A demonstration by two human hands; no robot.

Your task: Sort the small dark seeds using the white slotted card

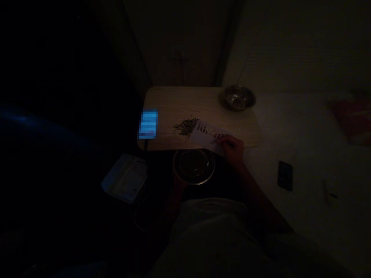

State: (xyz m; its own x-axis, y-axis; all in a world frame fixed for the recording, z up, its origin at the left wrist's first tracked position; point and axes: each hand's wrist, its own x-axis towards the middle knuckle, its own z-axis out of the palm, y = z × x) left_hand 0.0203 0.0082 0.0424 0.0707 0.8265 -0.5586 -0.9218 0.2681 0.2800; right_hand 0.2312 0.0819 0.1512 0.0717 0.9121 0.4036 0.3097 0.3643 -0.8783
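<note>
In dim light, my right hand (232, 147) is closed on the right end of a white card (199, 137) with a row of slot-like openings along its far side. The card lies slanted over the front edge of a light wooden table (165, 98). Touching the card's left end is a loose heap of small dark grains (185, 126), too dark to name. My left hand (180, 183) grips the left rim of a round metal bowl (194, 168) just below the table's front edge; its fingers are mostly in shadow. The inside of this bowl is dark with a few glints.
A second metal bowl (239, 98) stands at the table's back right corner. A lit, blurred screen (148, 124) is at the left edge. A phone (285, 176) lies on the pale surface to the right. Lower left is a pale box-like object (126, 178).
</note>
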